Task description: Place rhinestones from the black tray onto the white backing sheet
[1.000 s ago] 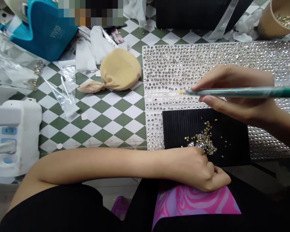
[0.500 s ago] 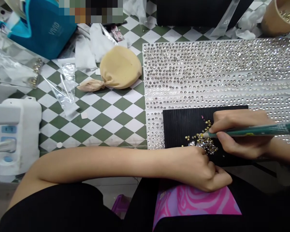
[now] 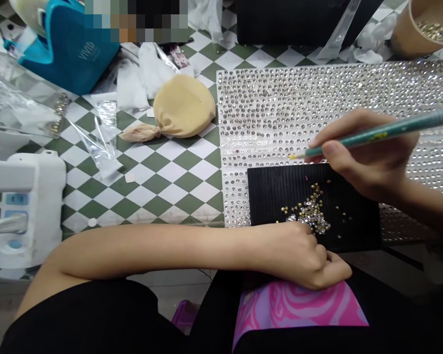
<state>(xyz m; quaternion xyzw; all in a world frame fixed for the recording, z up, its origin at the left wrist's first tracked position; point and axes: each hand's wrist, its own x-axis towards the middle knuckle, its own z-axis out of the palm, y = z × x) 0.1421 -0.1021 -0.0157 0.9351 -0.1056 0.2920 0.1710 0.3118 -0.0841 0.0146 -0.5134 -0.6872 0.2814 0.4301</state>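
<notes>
My right hand [image 3: 365, 152] grips a green pencil [image 3: 376, 136] whose pale yellow tip hovers over or touches a white sheet [image 3: 251, 142] covered in rows of shiny rhinestones. Just below that tip lies a black ridged tray [image 3: 269, 196] bearing a heap of small gold and silver rhinestones [image 3: 312, 216]. My left hand [image 3: 310, 255] is curled into a fist at the tray's near edge, close by the heap. Its fingertips are turned away, so whatever they hold is hidden. Whether a rhinestone sits on the pencil tip is too small to tell.
A beige knotted pouch [image 3: 184, 105] lies left of the sheet on the checkered cloth. Farther off stand a blue VIVID holder [image 3: 77, 54], a black box [image 3: 280, 22] and a tan cup [image 3: 409, 37] of rhinestones. A white power strip [image 3: 47, 196] is at the left.
My right hand has lifted the pencil from the rhinestone heap, moving it up and away to the sheet beyond the tray. My left fist has stayed nearly still.
</notes>
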